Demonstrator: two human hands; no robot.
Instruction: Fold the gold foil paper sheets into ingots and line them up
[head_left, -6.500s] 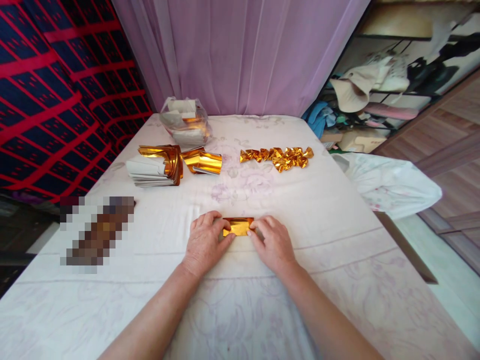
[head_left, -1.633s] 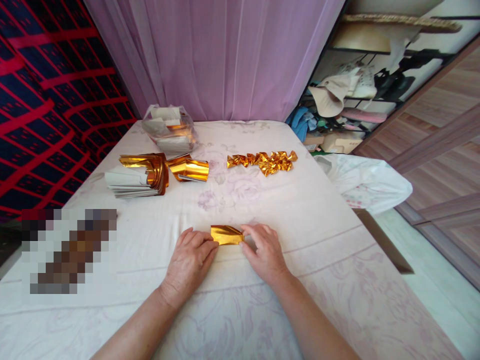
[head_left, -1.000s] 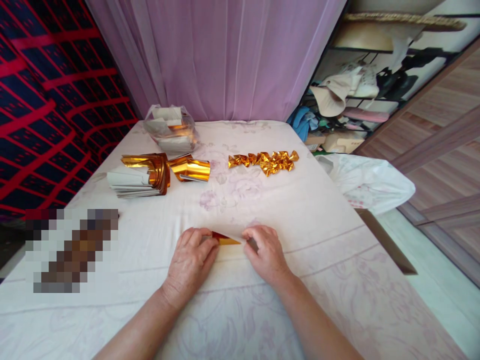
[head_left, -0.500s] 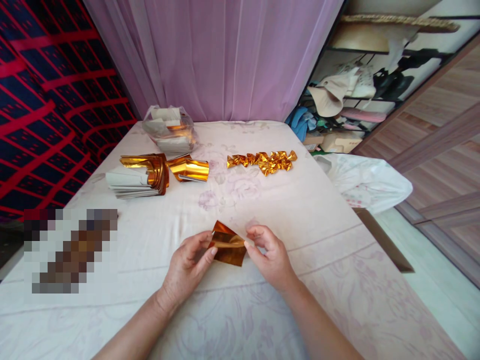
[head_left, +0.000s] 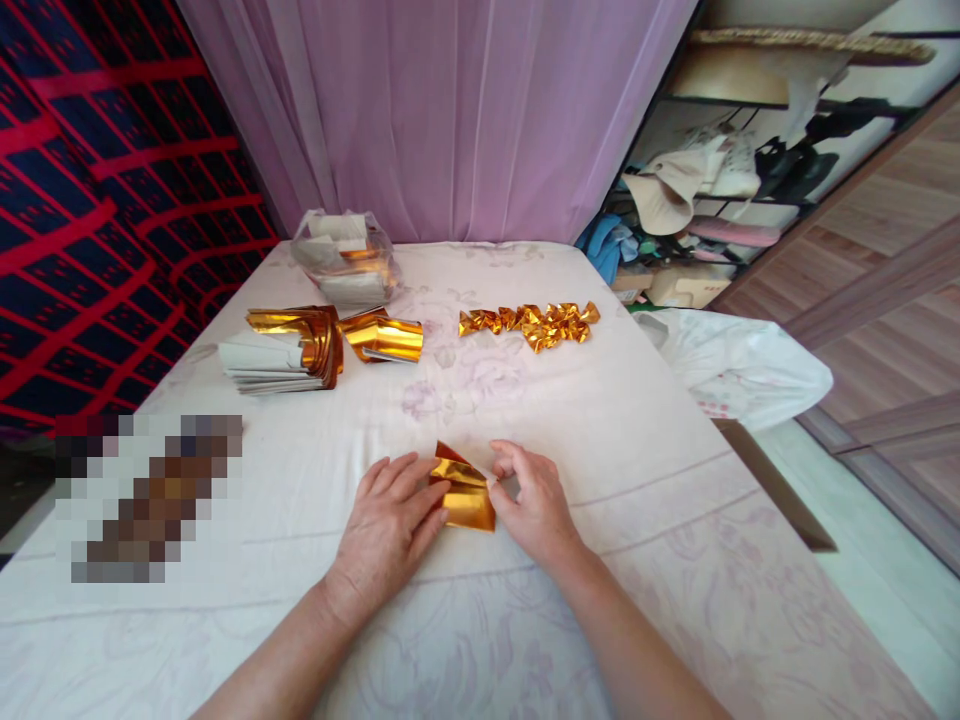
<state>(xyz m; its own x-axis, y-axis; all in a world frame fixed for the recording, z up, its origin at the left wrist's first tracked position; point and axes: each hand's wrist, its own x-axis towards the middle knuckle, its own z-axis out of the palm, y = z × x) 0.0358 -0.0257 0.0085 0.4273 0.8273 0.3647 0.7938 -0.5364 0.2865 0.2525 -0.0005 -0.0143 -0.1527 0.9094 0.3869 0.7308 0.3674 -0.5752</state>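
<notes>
Gold foil under your left hand
Fingers lie flat, likely steadying it; your half-curled right hand pinches its opposite edge.

Nothing legible; small marks on cardboard box, far right, too tiny to read; faint reddish print on white plastic bag, blurred, likewise unreadable

Sheet between hands, stack behind left, folded pieces behind right
</notes>
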